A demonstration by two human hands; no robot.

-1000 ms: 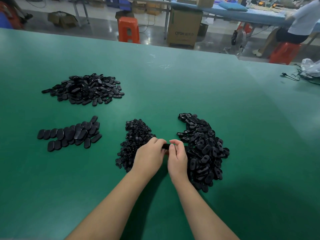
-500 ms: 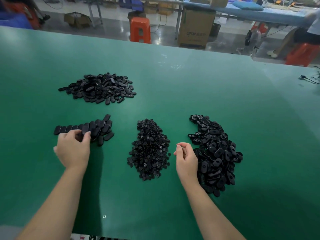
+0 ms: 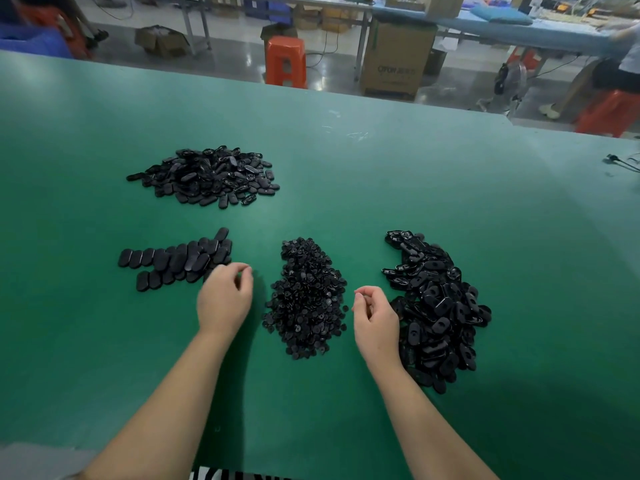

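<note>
**Two bare hands among heaps of black parts on a green tabletop**

The green tabletop (image 3: 485,188) fills most of the view, its far edge running across the top.

The biggest heap, a long pile of black oval shells (image 3: 436,306), lies right of the middle and reaches toward the near edge. A flatter pile of black oval pieces (image 3: 207,178) sits well apart from it, to the left and nearer the far edge. Closer to the near edge than that pile are the laid-out rows of smooth black ovals (image 3: 176,259), which overlap side by side. Between these rows and the shell pile lies a heap of small black round parts (image 3: 306,299).

Beyond the far edge a cardboard box (image 3: 396,60) stands on the floor.

The left hand (image 3: 225,301) is over the tabletop between the rows and the small-parts heap, just beside the right end of the rows. Its fingers are loosely curled and hold nothing visible. The right hand (image 3: 375,320) is between the small-parts heap and the shell pile, close against the pile's left side. Its fingers are curled in toward the thumb, and I cannot tell whether anything small is pinched there.

An orange stool (image 3: 285,60) stands left of the box.
</note>
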